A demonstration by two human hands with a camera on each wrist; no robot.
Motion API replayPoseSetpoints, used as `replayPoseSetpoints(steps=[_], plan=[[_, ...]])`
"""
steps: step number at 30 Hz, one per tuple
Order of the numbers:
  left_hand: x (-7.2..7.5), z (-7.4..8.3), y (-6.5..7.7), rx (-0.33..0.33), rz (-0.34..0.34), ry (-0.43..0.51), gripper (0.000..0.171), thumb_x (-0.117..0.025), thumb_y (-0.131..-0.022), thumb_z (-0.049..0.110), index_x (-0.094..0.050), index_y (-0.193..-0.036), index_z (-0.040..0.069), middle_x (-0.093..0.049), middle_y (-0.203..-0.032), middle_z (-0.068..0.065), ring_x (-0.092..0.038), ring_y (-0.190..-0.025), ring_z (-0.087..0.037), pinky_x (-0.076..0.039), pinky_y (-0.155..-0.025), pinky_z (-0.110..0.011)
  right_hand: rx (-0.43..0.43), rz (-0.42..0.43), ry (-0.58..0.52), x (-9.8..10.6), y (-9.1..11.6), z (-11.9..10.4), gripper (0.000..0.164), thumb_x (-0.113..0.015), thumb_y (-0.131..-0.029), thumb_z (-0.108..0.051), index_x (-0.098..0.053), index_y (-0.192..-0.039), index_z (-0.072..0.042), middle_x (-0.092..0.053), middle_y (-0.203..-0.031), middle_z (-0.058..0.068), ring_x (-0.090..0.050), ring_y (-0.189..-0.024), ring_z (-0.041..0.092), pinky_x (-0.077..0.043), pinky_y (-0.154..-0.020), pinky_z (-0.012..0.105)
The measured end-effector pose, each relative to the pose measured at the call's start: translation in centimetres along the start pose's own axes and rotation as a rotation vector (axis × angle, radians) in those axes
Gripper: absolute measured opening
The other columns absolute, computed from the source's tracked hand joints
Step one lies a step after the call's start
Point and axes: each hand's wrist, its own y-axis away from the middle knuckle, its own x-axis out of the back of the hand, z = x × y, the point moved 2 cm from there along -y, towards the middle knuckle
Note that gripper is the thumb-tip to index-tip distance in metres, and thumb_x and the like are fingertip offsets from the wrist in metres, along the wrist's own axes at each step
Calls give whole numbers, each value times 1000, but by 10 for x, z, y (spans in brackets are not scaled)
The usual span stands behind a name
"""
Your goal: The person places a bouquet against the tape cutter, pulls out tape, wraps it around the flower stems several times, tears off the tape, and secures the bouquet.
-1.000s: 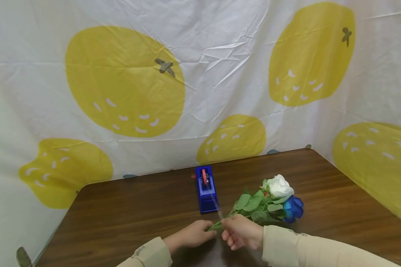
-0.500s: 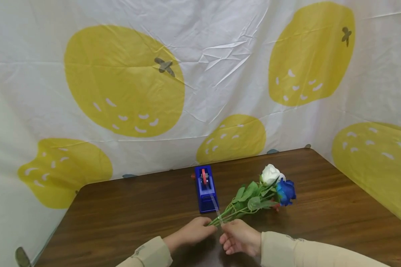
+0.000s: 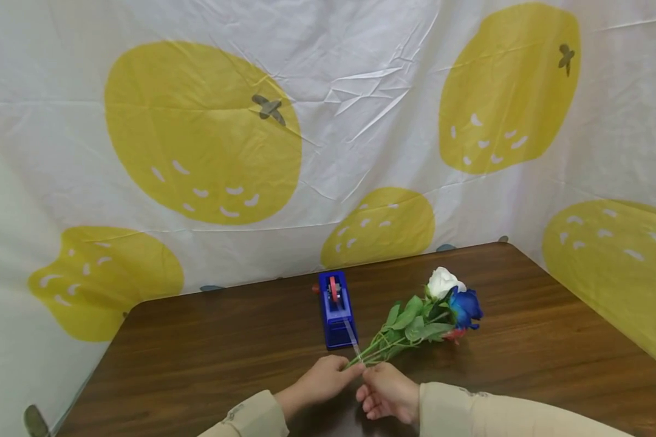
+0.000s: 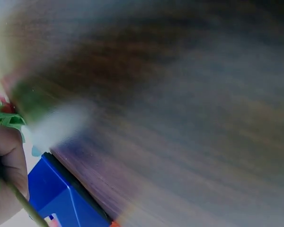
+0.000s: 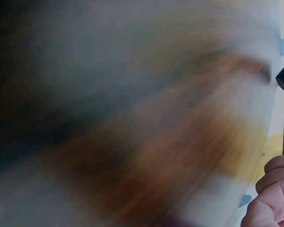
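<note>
In the head view my left hand (image 3: 324, 377) grips the lower stems of a small bunch of artificial flowers (image 3: 415, 325). The bunch has a white rose (image 3: 443, 283), a blue rose (image 3: 466, 307), a partly covered red bloom (image 3: 455, 334) and green leaves. My right hand (image 3: 389, 391) pinches the free end of a strip of clear tape (image 3: 352, 335). The strip runs taut from the blue tape dispenser (image 3: 340, 332) across the stems. Both hands are close together, fingertips near the stems. In the left wrist view, curled fingers (image 4: 10, 151) wrap a green stem.
The dispenser carries a red-cored roll (image 3: 334, 289) and stands on the dark wooden table (image 3: 224, 340), just beyond my hands. A white curtain (image 3: 355, 145) printed with yellow fruit hangs behind the table and at its sides.
The flower heads have swung away from me and slightly left, and the red bloom shows more. My right hand has moved slightly down and left with the tape, closer to my left hand.
</note>
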Motion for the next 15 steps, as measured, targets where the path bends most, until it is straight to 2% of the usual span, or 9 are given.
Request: replayPoseSetpoints(steps=[4, 12, 15], plan=[[-1, 1, -1, -11, 16, -21, 39, -52, -91, 37, -56, -65, 8, -49, -62, 4, -42, -57, -8, -35, -53, -23, 6, 15, -4, 0, -2, 1, 22, -26, -98, -9, -46, -102, -1, -49, -60, -5, -44, -45, 1, -41, -47, 17], [-1, 6, 0, -13, 45, -72, 41, -53, -90, 39, -46, -59, 12, -37, -55, 7, -35, -50, -6, -30, -47, -22, 11, 24, -10, -2, -3, 2, 20, -28, -99, -11, -46, -98, -3, -48, -59, -6, -44, -45, 1, -41, -47, 17], [-2, 5, -1, -13, 60, -121, 41, -52, -90, 39, -43, -58, 15, -34, -53, 8, -33, -48, -5, -29, -45, -21, -28, 1, 15, -2, -1, 2, 19, -29, -97, -9, -46, -98, -2, -49, -60, -5, -43, -45, 2, -41, -47, 17]])
